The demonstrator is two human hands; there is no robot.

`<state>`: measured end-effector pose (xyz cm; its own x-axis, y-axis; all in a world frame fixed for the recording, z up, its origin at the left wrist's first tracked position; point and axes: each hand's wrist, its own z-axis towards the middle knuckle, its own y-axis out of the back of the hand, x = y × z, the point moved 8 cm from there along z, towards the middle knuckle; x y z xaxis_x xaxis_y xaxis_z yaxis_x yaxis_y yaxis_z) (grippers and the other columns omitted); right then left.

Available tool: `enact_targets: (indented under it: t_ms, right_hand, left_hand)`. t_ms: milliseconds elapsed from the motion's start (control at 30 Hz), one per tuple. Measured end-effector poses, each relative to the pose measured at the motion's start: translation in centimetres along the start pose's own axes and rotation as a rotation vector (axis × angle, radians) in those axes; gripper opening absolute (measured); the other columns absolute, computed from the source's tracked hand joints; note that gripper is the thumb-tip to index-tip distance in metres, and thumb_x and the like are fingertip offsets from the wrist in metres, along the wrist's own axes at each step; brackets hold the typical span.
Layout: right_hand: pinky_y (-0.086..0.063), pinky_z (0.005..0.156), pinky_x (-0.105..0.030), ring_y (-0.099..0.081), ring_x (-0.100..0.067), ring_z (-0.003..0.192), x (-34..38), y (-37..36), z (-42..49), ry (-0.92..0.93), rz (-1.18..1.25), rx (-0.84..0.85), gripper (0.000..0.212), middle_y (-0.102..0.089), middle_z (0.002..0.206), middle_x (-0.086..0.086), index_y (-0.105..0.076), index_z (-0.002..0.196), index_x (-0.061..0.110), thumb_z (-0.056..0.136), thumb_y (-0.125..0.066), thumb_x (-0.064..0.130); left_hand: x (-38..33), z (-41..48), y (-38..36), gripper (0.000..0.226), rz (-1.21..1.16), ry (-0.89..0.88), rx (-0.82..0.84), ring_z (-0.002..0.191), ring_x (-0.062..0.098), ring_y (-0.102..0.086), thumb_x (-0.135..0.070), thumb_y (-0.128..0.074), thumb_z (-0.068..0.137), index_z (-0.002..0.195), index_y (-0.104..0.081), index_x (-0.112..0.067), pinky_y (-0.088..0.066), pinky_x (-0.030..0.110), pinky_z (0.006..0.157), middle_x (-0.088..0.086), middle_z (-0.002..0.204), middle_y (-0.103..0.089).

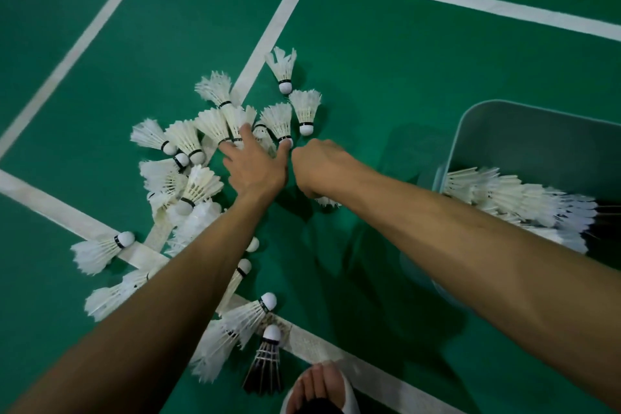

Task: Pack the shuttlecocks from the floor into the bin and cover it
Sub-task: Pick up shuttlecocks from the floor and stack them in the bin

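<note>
Shuttlecocks [188,185] lie scattered over the green court floor [369,60], most of them in a loose heap where two white court lines [268,33] meet. At the far left one lies alone on a line, its cork pointing right; lower down several more sit along the near line, among them a dark-feathered shuttlecock [265,366] with its cork up-frame.

Over the upper part of the heap the left hand [255,168] is spread open, fingertips resting on corks and feathers there, nothing yet closed in it. Just beside it, the right hand [319,168] is curled into a fist; a bit of white feather shows under the wrist, but I cannot tell whether it grips anything.

At the right stands the pale bin [470,121], open, with a layer of shuttlecocks [524,202] already inside, lying on their sides. No lid is in view. A bare foot in a white sandal [319,386] shows at the bottom edge.

These things are very light and the feather skirts are brittle, easily bent or snapped if squeezed. Judging by that, they are best lifted by the cork or the banded base, or gathered loosely in a cupped hand.
</note>
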<state>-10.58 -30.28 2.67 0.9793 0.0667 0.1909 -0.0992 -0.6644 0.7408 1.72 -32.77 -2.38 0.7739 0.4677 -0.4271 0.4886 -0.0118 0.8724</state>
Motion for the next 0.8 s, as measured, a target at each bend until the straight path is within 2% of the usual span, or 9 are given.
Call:
enact_targets:
  t_ms: [100,167,233,333,400,467,600,700,800]
  right_hand:
    - [-0.051,0.089,-0.040,-0.055,-0.033,0.122,-0.6,0.9,-0.5,-0.016,0.056,-0.029,0.043,-0.053,0.135,-0.014,-0.056,0.132,0.012,0.090,-0.064,0.009]
    - [-0.048,0.077,-0.034,-0.055,-0.031,0.100,-1.4,1.9,-0.9,-0.033,0.095,-0.063,0.034,-0.054,0.112,-0.011,-0.058,0.119,0.014,0.087,-0.069,0.012]
    - [-0.044,0.073,-0.030,-0.050,-0.028,0.088,-2.2,3.3,-1.7,-0.051,0.141,-0.130,0.036,-0.048,0.094,-0.007,-0.057,0.115,0.014,0.084,-0.074,0.016]
    - [-0.042,0.070,-0.030,-0.049,-0.027,0.085,-3.4,5.1,-3.3,-0.056,0.219,-0.251,0.041,-0.049,0.090,-0.005,-0.050,0.098,0.015,0.078,-0.084,0.026]
    - [-0.040,0.060,-0.028,-0.052,-0.027,0.080,-4.4,6.3,-5.1,-0.047,0.284,-0.334,0.046,-0.048,0.075,-0.003,-0.048,0.083,0.013,0.070,-0.088,0.030]
    - [-0.037,0.051,-0.028,-0.055,-0.027,0.073,-5.4,7.7,-7.2,-0.029,0.377,-0.433,0.044,-0.051,0.068,-0.002,-0.053,0.076,0.012,0.063,-0.090,0.033]
    - [-0.042,0.055,-0.029,-0.052,-0.014,0.062,-9.4,9.5,-12.9,0.035,0.813,-0.598,0.049,-0.061,0.072,-0.001,-0.074,0.091,0.000,0.056,-0.087,0.032]
    - [-0.044,0.058,-0.028,-0.051,-0.010,0.063,-13.4,9.5,-17.7,0.109,1.129,-0.653,0.033,-0.059,0.071,-0.001,-0.072,0.085,0.002,0.061,-0.084,0.020]
    - [-0.056,0.072,-0.031,-0.062,-0.015,0.076,-17.9,8.5,-21.6,0.168,1.456,-0.611,0.015,-0.064,0.082,-0.006,-0.065,0.082,0.012,0.075,-0.077,0.006]
  left_hand:
    - [0.2,0.6,-0.5,0.053,-0.016,0.003,-0.062,0.128,0.039,-0.039,-0.043,-0.063,0.095,0.137,-0.043,-0.019,-0.042,0.046,0.087,0.018,0.143,-0.032]
    - [0.8,0.2,-0.6,0.045,-0.062,0.029,-0.101,0.126,0.037,-0.039,-0.034,-0.062,0.097,0.135,-0.046,-0.018,-0.036,0.040,0.082,0.018,0.141,-0.035]
    - [1.1,-1.0,-0.8,0.041,-0.124,0.033,-0.115,0.123,0.036,-0.041,-0.029,-0.062,0.097,0.135,-0.048,-0.018,-0.038,0.037,0.086,0.017,0.137,-0.037]
    - [1.1,-3.9,-1.8,0.038,-0.318,0.042,-0.089,0.107,0.030,-0.048,-0.029,-0.063,0.095,0.130,-0.053,-0.019,-0.041,0.034,0.090,0.014,0.128,-0.042]
    - [0.8,-5.8,-2.4,0.031,-0.554,0.124,-0.019,0.093,0.028,-0.057,-0.031,-0.063,0.091,0.118,-0.058,-0.020,-0.053,0.036,0.081,0.010,0.114,-0.052]
    - [-0.7,-7.7,-2.6,0.016,-0.882,0.228,0.108,0.077,0.025,-0.062,-0.028,-0.061,0.090,0.102,-0.060,-0.017,-0.056,0.035,0.060,0.008,0.097,-0.060]
    - [-6.5,-11.9,0.0,0.020,-1.349,0.248,0.405,0.088,0.028,-0.061,-0.025,-0.053,0.093,0.102,-0.062,-0.011,-0.057,0.033,0.057,0.014,0.101,-0.063]
    - [-11.9,-15.7,3.0,0.026,-1.425,0.099,0.563,0.086,0.026,-0.061,-0.024,-0.050,0.095,0.111,-0.061,-0.006,-0.055,0.031,0.058,0.015,0.105,-0.062]
    - [-17.4,-19.5,4.1,0.029,-1.389,-0.104,0.663,0.075,0.022,-0.061,-0.023,-0.048,0.095,0.116,-0.060,-0.007,-0.050,0.028,0.052,0.013,0.102,-0.063]
